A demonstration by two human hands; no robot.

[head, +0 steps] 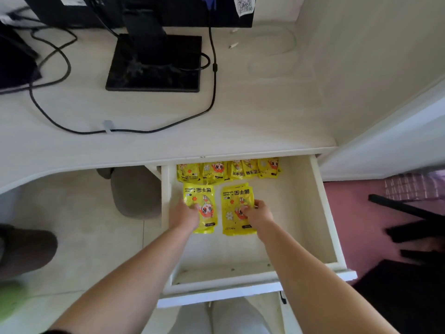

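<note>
In the open drawer (322, 213), the left hand (185, 213) curls on the left packet (207, 201); the right hand (258, 212) pinches the right packet (230, 206). Smooth wrappers may slip from such light grips and knock the far row (228, 170).

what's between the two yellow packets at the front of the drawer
Nothing but a bare strip of the white drawer floor: the left packet and the right packet lie side by side, apart, as the head view shows.
</note>
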